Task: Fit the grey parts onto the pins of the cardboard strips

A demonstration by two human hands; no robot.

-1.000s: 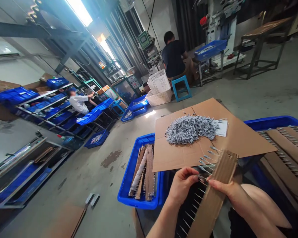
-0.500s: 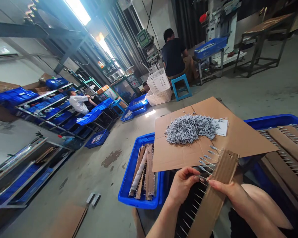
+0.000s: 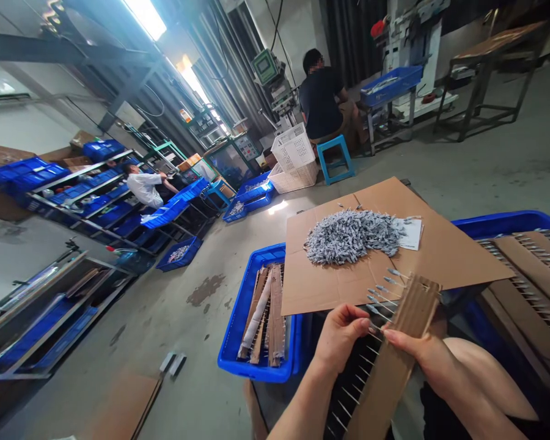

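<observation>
My right hand [image 3: 419,348] grips a long corrugated cardboard strip [image 3: 387,379], its thumb lying on the front face. Thin pale sticks [image 3: 357,390] poke out along the strip's left edge. Near the top, several of them carry small grey pointed pieces [image 3: 379,300]. With thumb and forefinger pinched together, my left hand [image 3: 341,342] is at one stick beside my right thumb, on a small grey piece mostly covered by the fingertips. Beyond my hands, a heap of the same grey pieces [image 3: 352,237] lies on a flat cardboard sheet [image 3: 321,290].
Left of the sheet stands a blue bin [image 3: 231,351] with cardboard strips. Another blue bin [image 3: 508,221] at right holds strips with tipped sticks. A white card [image 3: 411,235] sits by the heap. Two people sit farther off, one on a blue stool [image 3: 335,160], near machines and shelves.
Hardly anything differs. My left fingertips have shifted slightly at the same stick, while my right hand keeps its hold on the strip. The view has moved a touch.
</observation>
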